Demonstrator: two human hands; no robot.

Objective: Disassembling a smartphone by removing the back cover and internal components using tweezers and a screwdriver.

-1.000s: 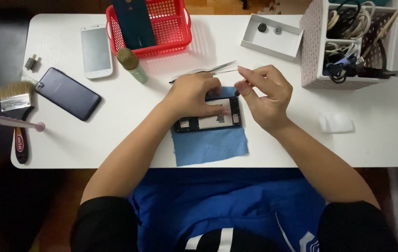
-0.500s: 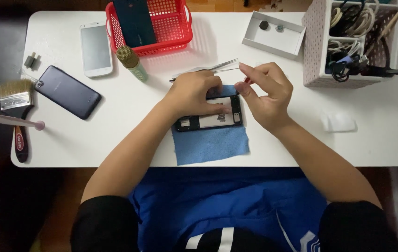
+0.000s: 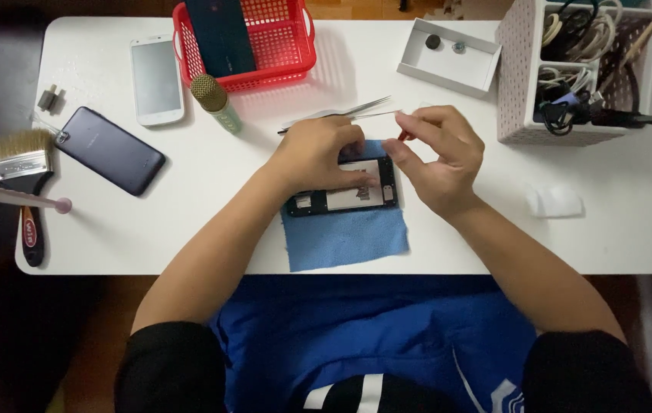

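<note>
- We are noting the opened phone (image 3: 345,195) lying on a blue cloth (image 3: 345,237) at the near edge of the bench (image 3: 616,245), the cloth apparently padding it.
- The left hand (image 3: 318,157) is pressing flat on the phone's upper left, fingers loosely curled, seemingly steadying it.
- The right hand (image 3: 437,157) is hovering just right of the phone, thumb and forefinger pinching narrow on a small red item; we cannot identify it.
- Tweezers (image 3: 337,115) are lying just behind the phone.

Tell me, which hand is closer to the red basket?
Left. The left hand rests on the opened phone, just below the red basket. The right hand is raised farther to the side, away from it.
</note>
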